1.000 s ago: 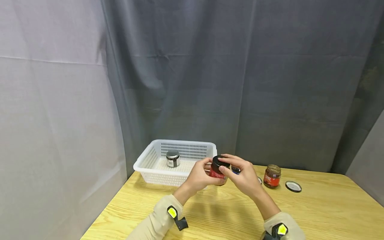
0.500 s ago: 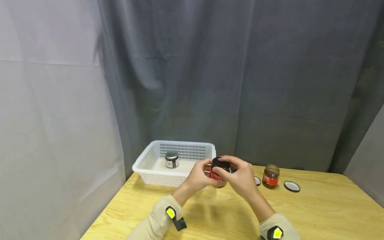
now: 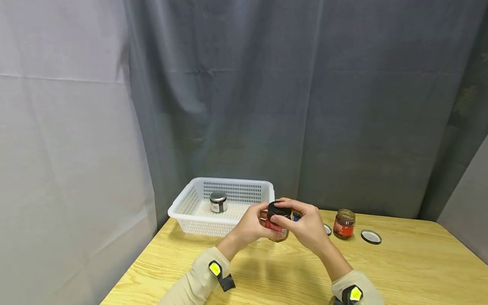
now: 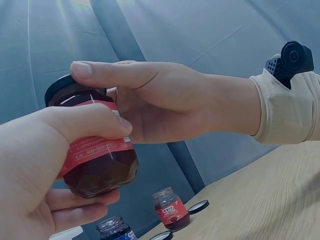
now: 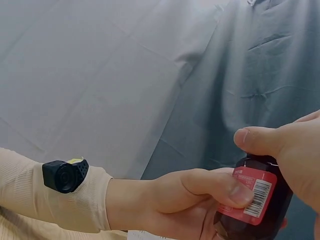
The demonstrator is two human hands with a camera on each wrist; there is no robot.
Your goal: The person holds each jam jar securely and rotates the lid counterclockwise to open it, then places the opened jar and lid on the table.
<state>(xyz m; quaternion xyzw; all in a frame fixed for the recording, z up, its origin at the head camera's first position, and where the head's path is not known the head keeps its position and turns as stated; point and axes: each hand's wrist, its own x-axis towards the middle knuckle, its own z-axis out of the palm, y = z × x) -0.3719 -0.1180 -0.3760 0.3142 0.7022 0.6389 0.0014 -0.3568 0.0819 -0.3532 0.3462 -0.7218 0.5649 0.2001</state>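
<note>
A glass jar (image 4: 102, 170) with dark contents and a red label is held up over the table in front of the basket. My left hand (image 3: 249, 224) grips its body, thumb across the label and fingers curled round behind. My right hand (image 3: 306, 224) holds the black lid (image 3: 279, 208) at its rim with thumb and fingers. In the left wrist view the lid (image 4: 60, 89) sits on the jar's mouth, and the right thumb (image 4: 82, 70) lies along its edge. The right wrist view shows the label's barcode beside the left thumb (image 5: 240, 195).
A white slotted basket (image 3: 221, 228) at the back left holds a silver-lidded jar (image 3: 218, 203). To the right stand an open red-labelled jar (image 3: 344, 224) and a loose lid (image 3: 371, 237). A blue-labelled jar (image 4: 116, 230) and another lid (image 3: 327, 229) are partly hidden behind the right hand.
Both hands and the jar have come slightly lower. The right thumb and fingers have shifted on the lid. The jar stays in the left hand throughout.
</note>
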